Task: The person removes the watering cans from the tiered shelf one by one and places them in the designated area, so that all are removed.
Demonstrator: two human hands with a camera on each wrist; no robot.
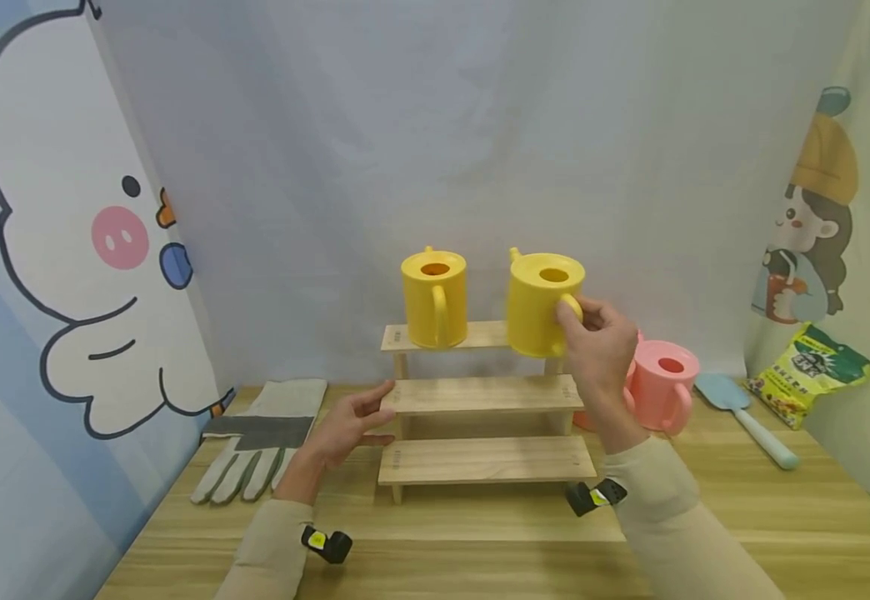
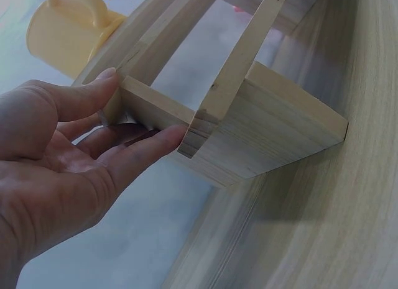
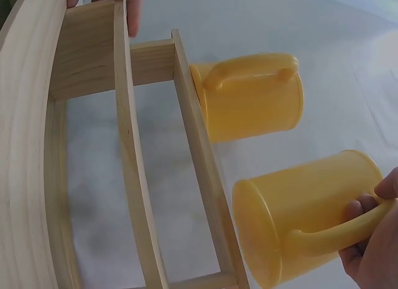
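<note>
Mug work: judged to be placing the right-hand yellow mug (image 1: 534,310) on the wooden rack (image 1: 480,394), though lifting off could not be ruled out; next move seemed to call for levelling, then release.
Glove (image 1: 277,433): lay left of the rack.
Left hand (image 1: 348,425): half-spread — thumb and fingertips loosely gripped the rack's left end.
Left-hand yellow mug (image 1: 418,310): stood upright on the rack's top tier.
Held mug: at the rack's top-right end; base contact unclear.
Right hand (image 1: 603,342): closed around the held mug's handle.
Pink mugs (image 1: 658,392): right of the rack.
</note>
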